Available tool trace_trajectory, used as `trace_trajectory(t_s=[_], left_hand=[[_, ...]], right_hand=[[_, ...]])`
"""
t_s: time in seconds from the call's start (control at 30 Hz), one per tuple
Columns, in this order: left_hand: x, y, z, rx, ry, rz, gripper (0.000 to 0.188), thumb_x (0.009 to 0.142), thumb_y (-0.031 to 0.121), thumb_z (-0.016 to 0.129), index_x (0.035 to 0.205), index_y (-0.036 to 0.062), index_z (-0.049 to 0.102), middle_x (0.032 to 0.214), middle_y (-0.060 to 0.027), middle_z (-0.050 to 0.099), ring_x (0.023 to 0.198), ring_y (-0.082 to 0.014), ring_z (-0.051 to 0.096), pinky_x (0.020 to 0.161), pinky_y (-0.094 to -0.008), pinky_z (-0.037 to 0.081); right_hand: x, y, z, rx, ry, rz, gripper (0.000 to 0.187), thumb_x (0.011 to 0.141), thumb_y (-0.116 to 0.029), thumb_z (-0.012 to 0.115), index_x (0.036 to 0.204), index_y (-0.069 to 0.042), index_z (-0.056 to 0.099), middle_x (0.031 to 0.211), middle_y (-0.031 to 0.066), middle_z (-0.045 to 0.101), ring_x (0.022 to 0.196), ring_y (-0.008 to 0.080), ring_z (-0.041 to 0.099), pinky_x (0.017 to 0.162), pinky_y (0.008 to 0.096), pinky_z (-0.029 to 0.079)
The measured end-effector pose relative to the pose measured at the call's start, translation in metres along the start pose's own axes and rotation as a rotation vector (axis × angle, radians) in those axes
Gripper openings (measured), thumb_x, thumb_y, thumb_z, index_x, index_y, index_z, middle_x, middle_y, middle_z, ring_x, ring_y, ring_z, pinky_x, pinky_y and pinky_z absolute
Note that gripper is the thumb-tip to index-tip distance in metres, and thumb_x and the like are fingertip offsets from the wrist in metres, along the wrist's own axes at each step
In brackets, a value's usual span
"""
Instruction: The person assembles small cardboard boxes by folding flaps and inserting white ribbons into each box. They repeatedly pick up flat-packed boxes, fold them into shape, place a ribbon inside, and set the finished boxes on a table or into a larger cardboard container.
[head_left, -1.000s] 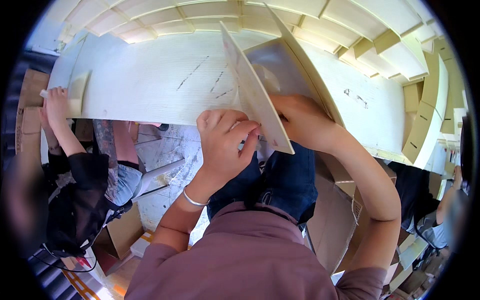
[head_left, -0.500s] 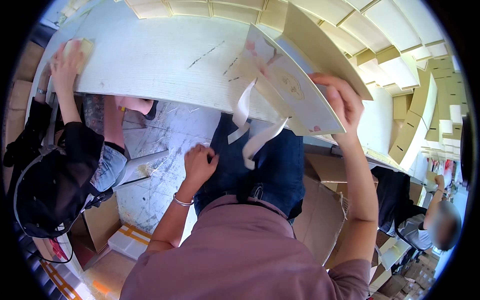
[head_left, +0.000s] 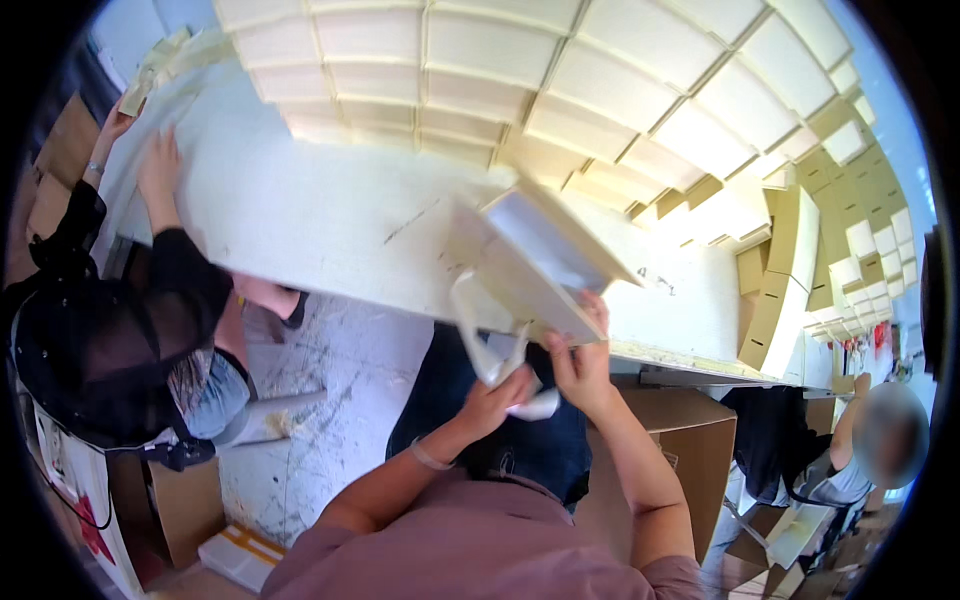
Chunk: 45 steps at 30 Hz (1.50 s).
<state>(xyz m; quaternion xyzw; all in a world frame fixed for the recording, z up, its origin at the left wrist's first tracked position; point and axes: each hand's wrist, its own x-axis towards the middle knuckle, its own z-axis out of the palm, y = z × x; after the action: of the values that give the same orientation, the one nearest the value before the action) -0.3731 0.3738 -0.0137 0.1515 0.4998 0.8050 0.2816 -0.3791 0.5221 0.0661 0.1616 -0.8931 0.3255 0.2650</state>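
While both hands worked at the near edge of the long white worktop (head_left: 330, 215), a flat white cardboard box with an open shallow tray (head_left: 535, 265) stood tilted just above the fingers, its lower edge hanging past the worktop rim. The right hand (head_left: 583, 365) reached up to that lower edge, its fingers (head_left: 597, 312) curled and closed on the box's corner. The left hand (head_left: 497, 398) sat just beside and below it, fingers bent and pinched on a white ribbon strip (head_left: 490, 345) that looped down from the box's underside and curled away beneath the right hand. Beyond the fingers, at the worktop's far side, rows of stacked white cardboard boxes (head_left: 560, 90) filled the space, with brown cardboard boxes (head_left: 775, 300) further off to the right. Well apart to the left, another person in a black sleeve (head_left: 165, 275) pressed a hand (head_left: 158, 165) on the worktop. Below the fingers lay a brown cardboard carton (head_left: 690, 440) and the pale stained floor (head_left: 330, 400)
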Motion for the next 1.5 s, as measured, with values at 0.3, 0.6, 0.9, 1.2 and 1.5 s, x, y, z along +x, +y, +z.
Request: trace_trajectory(t_s=[0.3,0.6,0.9,1.2,1.5], left_hand=[[-0.051,0.088,-0.168,0.486,0.806,0.208,0.021,0.09,0.025,0.047,0.075,0.0091,0.05,0.058,0.0043,0.043,0.052,-0.0034,0.04,0.044,-0.0199,0.029],[-0.073,0.069,-0.206,1.214,1.012,0.57,0.053,0.083,0.018,0.059,0.127,0.0004,0.036,0.126,-0.0164,0.041,0.112,-0.0273,0.042,0.097,-0.0378,0.031],[-0.004,0.098,-0.032,1.065,0.516,0.746,0.028,0.079,0.01,0.055,0.104,0.0025,0.047,0.112,-0.015,0.043,0.111,-0.0319,0.039,0.098,-0.043,0.027],[0.07,0.233,0.063,1.228,0.226,1.317,0.022,0.073,0.012,0.058,0.093,0.0048,0.054,0.107,-0.016,0.048,0.105,-0.0353,0.044,0.092,-0.0474,0.033],[0.092,0.254,0.094,1.01,0.043,1.375,0.018,0.071,0.008,0.061,0.089,0.0048,0.058,0.1,-0.0131,0.052,0.097,-0.0313,0.048,0.083,-0.0384,0.039]], right_hand=[[0.128,-0.009,0.133,0.308,0.038,-0.221,0.018,0.077,-0.015,0.06,0.072,0.0,0.052,0.072,0.0164,0.054,0.081,0.0356,0.052,0.093,0.0442,0.035],[0.08,0.024,0.01,0.122,0.453,-0.279,0.036,0.071,-0.012,0.068,0.102,-0.002,0.054,0.098,0.0145,0.057,0.094,0.0315,0.054,0.081,0.0379,0.044],[0.166,0.045,-0.297,-0.566,0.874,-0.138,0.066,0.071,-0.037,0.068,0.12,-0.001,0.041,0.118,0.0184,0.045,0.109,0.0333,0.044,0.091,0.0396,0.036],[0.262,0.021,-0.323,-0.381,0.344,0.245,0.063,0.08,-0.051,0.054,0.119,-0.002,0.049,0.094,0.0155,0.059,0.086,0.0267,0.058,0.077,0.0363,0.047],[0.256,0.019,-0.308,-0.539,0.419,-0.024,0.027,0.082,-0.011,0.049,0.106,0.0,0.057,0.074,0.0095,0.059,0.06,0.0123,0.055,0.061,0.0252,0.047]])
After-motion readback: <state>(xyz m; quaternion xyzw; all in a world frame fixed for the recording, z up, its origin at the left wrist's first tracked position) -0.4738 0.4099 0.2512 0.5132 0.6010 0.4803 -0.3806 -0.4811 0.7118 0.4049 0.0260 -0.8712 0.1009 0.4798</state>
